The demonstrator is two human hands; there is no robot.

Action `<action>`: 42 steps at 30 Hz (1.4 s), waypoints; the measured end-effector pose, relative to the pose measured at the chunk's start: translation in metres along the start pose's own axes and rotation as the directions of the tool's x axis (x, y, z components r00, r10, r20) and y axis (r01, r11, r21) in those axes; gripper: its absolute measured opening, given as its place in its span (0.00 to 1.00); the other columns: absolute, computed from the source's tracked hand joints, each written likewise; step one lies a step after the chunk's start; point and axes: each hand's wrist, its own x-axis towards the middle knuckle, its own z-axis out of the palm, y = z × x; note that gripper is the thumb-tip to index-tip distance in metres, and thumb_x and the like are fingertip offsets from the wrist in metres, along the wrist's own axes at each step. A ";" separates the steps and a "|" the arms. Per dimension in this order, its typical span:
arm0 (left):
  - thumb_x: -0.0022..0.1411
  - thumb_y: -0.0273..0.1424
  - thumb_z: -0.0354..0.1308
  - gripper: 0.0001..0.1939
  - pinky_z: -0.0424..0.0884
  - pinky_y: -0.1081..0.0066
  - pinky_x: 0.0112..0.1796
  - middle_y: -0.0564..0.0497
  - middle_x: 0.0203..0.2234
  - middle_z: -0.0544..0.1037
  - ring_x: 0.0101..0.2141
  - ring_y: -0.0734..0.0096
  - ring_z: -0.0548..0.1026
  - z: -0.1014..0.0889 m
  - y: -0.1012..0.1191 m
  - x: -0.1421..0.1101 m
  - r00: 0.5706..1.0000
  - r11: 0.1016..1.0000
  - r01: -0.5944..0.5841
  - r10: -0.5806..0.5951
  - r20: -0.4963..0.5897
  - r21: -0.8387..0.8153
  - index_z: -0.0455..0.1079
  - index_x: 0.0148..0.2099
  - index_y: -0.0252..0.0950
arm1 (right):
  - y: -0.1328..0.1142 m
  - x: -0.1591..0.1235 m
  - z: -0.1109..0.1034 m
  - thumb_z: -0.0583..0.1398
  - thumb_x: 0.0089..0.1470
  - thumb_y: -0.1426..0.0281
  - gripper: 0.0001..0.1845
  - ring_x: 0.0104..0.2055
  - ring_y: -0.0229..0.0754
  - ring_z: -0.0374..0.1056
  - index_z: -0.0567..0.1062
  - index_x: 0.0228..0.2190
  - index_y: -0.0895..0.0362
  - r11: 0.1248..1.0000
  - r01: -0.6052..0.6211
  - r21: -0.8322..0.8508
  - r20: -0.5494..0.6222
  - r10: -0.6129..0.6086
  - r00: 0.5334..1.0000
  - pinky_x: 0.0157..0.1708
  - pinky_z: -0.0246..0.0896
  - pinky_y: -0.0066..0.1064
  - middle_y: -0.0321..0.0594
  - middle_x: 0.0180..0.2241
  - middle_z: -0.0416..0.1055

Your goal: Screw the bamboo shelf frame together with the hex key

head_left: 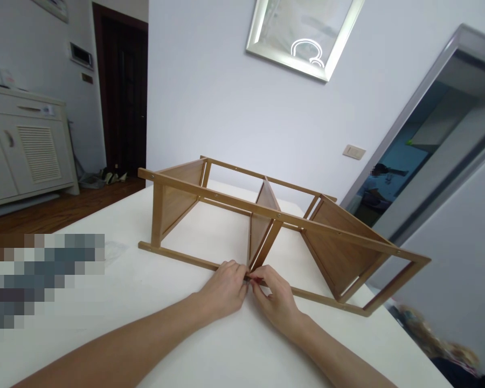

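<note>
A brown wooden shelf rack [214, 192] lies on its side on a white table [178, 334]. Three panels stand between its long rails, one near each end and one in the middle. At the foot of the middle panel, my left hand [225, 285] is closed around the lower front rail. Just right of it, my right hand [275, 299] pinches with thumb and forefinger at the joint of rail and middle panel. Whatever lies between those fingertips is too small to make out. Both hands nearly touch each other there.
Behind the table rises a pale wall with a framed picture [307, 37] and a light switch [354, 152]. A mirror [428, 118] leans at the right, with bundled items [440, 339] below it. At the left are a white cabinet [28, 140], a dark door [123, 91] and shoes [113, 177].
</note>
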 end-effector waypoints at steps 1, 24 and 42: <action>0.63 0.27 0.49 0.09 0.66 0.57 0.48 0.44 0.41 0.76 0.45 0.56 0.71 0.001 0.000 0.000 1.000 1.000 -0.001 0.001 -0.002 -0.007 0.67 0.45 0.35 | -0.001 -0.001 -0.001 0.56 0.59 0.77 0.08 0.35 0.41 0.71 0.71 0.38 0.52 1.000 -0.001 -0.008 -0.007 0.001 1.000 0.35 0.71 0.34 0.40 0.34 0.72; 0.65 0.29 0.49 0.10 0.67 0.56 0.48 0.43 0.40 0.76 0.44 0.56 0.71 0.002 -0.001 0.000 1.000 1.000 -0.021 0.021 -0.015 0.016 0.69 0.45 0.35 | 0.005 -0.004 0.001 0.57 0.57 0.76 0.07 0.35 0.41 0.72 0.70 0.37 0.53 0.997 -0.072 0.007 0.008 0.072 0.997 0.35 0.72 0.33 0.39 0.34 0.73; 0.66 0.29 0.51 0.09 0.67 0.58 0.49 0.44 0.40 0.77 0.45 0.56 0.72 0.001 -0.003 0.004 1.000 1.000 -0.009 0.009 -0.003 0.010 0.70 0.44 0.34 | 0.004 -0.001 0.002 0.56 0.55 0.75 0.05 0.31 0.39 0.71 0.69 0.35 0.53 0.991 -0.135 -0.022 0.037 0.136 0.990 0.33 0.70 0.30 0.36 0.30 0.74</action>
